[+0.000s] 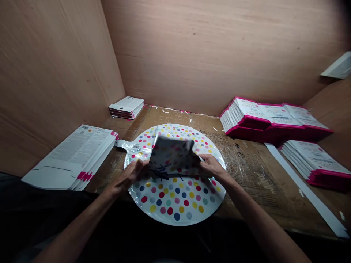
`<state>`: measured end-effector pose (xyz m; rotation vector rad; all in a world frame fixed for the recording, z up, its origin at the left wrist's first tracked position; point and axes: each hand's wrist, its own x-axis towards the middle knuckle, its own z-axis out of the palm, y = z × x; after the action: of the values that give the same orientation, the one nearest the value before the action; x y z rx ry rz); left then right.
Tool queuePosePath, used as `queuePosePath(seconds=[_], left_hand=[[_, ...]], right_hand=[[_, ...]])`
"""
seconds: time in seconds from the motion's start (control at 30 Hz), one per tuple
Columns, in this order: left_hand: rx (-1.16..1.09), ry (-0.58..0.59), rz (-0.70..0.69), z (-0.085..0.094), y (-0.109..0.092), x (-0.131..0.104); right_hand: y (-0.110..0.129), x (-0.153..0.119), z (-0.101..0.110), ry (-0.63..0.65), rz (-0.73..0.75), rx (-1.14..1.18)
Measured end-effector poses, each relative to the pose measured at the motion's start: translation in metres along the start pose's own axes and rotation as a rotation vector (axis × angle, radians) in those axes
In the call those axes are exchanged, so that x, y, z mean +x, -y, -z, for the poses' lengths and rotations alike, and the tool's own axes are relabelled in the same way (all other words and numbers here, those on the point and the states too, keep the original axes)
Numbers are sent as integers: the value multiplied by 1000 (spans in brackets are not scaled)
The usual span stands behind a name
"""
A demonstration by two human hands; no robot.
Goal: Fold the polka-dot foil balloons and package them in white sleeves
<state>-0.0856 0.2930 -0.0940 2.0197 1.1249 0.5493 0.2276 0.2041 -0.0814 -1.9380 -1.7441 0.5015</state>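
The left hand (133, 173) and right hand (211, 166) have their fingers clamped on opposite sides of a raised flap (171, 155) over the polka-dot foil balloon (177, 201), lying flat on cardboard (246, 179). Stacked printed sleeves (79, 153) flank it, contents hidden.

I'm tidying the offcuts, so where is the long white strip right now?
In the head view, the long white strip lies at the right on the cardboard surface, just left of the lower-right stack of pink-edged packets.
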Motion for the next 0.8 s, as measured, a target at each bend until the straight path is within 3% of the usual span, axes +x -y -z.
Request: queuePosePath(seconds=[0.1, 0.2, 0.4, 0.5, 0.53, 0.6, 0.67, 0.7, 0.8], left_hand=[[65, -79, 71, -11, -5, 19], [182, -181, 147, -21, -6, 33], [222, -303, 181, -24, -9, 32], [412, -484, 18, -29, -21, 31], [492, -500, -77, -33, -23, 33], [621, -416, -202, -42, -23, 39], [711, -284, -197, -52, -14, 49], [739, -247, -168, -55, -7, 53], [769, -218, -133, -58, 8, 64]], right_hand=[[-6, 19, -9, -225, -120, -143], [-9, 24, -16, -338, -144, -275], [-10, 45, -27, -334, -226, -471], [-10, 56, -29, -299, -242, -495], [-9, 57, -29, -291, -244, -503], [-7, 52, -26, -291, -255, -514], [0, 41, -22, -327, -180, -528], [4, 34, -20, -334, -65, -544], [20, 18, -18, -155, 352, -666]])
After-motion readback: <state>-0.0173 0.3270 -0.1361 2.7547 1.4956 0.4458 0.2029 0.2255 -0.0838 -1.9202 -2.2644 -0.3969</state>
